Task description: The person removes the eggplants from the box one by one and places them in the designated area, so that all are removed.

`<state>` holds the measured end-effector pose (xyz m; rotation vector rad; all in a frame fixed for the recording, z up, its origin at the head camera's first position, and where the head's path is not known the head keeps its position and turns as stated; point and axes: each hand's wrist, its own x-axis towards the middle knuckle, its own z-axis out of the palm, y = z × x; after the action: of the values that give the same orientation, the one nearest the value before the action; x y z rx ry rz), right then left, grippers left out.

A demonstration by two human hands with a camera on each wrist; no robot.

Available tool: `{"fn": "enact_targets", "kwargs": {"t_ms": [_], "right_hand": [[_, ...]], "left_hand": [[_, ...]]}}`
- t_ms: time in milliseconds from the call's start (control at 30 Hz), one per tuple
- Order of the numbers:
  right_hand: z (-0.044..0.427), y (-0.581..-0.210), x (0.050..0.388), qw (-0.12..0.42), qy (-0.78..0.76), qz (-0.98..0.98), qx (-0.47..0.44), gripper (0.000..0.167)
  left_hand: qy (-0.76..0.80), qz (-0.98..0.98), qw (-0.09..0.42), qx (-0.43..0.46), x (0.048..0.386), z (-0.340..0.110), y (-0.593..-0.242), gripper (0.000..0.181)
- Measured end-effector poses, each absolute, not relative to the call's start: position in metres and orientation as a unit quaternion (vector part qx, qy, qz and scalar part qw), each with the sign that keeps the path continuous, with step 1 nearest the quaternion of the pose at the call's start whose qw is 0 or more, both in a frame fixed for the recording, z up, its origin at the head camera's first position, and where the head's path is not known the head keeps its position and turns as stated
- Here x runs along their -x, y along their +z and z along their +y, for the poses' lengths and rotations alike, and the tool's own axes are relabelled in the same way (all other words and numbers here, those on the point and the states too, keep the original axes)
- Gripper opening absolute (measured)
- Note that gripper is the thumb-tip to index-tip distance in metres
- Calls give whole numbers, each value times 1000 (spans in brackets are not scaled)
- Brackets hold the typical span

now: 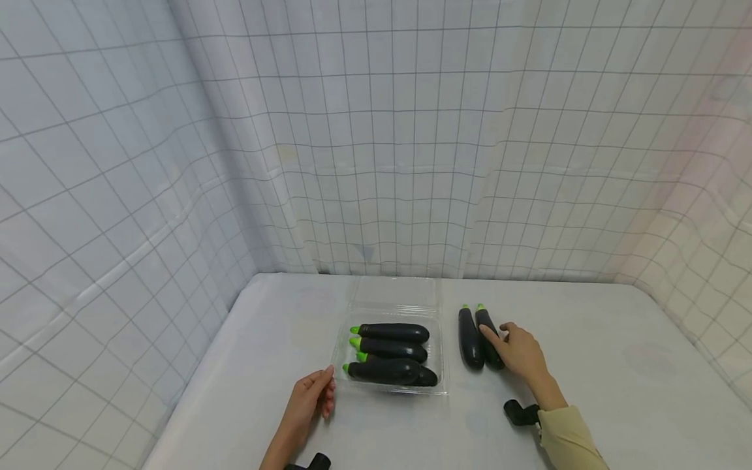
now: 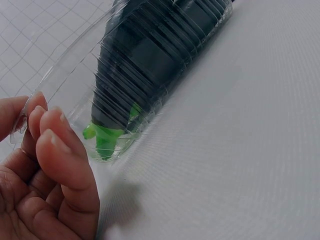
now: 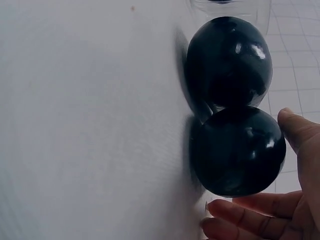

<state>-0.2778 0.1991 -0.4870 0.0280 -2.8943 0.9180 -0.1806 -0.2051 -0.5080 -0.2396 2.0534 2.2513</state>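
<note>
A clear plastic clamshell box [image 1: 444, 365] lies with its lid [image 1: 393, 292] laid back. Several black eggplants [image 1: 392, 333] with green stems lie in it, some overlapping. My left hand [image 1: 308, 396] pinches the box's near-left rim between thumb and fingers; the left wrist view shows green stems [image 2: 106, 142] through the ribbed wall. To the right of the box, two more eggplants lie side by side: a left one [image 1: 469, 339] and a right one [image 1: 486, 321]. My right hand [image 1: 523, 352] spans the right one, thumb on one side and loosely extended fingers [image 3: 245, 215] on the other.
A white-covered table [image 1: 617, 352] bears everything. Gridded white curtains [image 1: 388, 163] stand behind it and at both sides. A black wrist camera [image 1: 519, 412] sits at my right wrist and another [image 1: 317, 462] at my left.
</note>
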Motion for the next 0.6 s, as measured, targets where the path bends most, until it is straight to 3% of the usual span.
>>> {"fn": "enact_targets", "kwargs": {"t_ms": [433, 600], "right_hand": [[193, -484, 279, 134, 286, -946, -72, 68], [185, -477, 278, 185, 295, -930, -117, 54]], "left_hand": [[737, 669, 44, 86, 181, -205, -508, 37], [738, 668, 43, 85, 181, -204, -507, 36]]}}
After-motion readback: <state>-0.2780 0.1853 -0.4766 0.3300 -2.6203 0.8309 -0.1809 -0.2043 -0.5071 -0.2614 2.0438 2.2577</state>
